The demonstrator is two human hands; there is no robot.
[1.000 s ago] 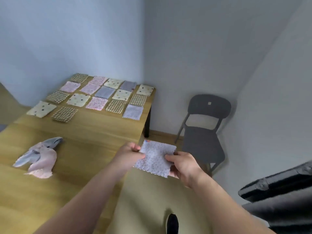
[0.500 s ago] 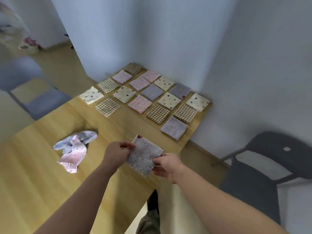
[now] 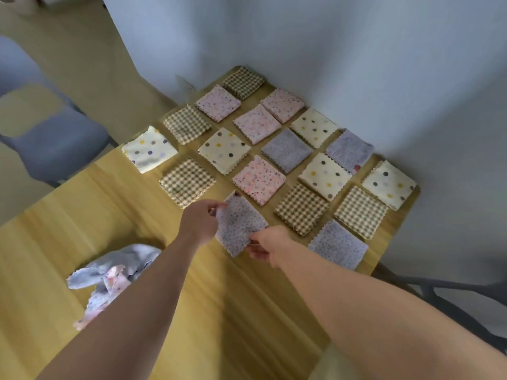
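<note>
A folded lilac dotted cloth square is held low over the wooden table, just in front of a grid of several folded cloth squares. My left hand pinches its far left corner. My right hand pinches its near right edge. The nearest laid squares are a pink speckled one, a brown checked one, another brown checked one and a lilac one.
A loose heap of unfolded lilac and pink cloths lies on the table at the near left, partly behind my left forearm. Grey walls close in behind the grid. A grey chair stands at the left, dark chair legs at the right.
Both hands have carried the lilac square from beyond the table's edge to over the table, up close to the laid-out grid. The view has swung left and down.
</note>
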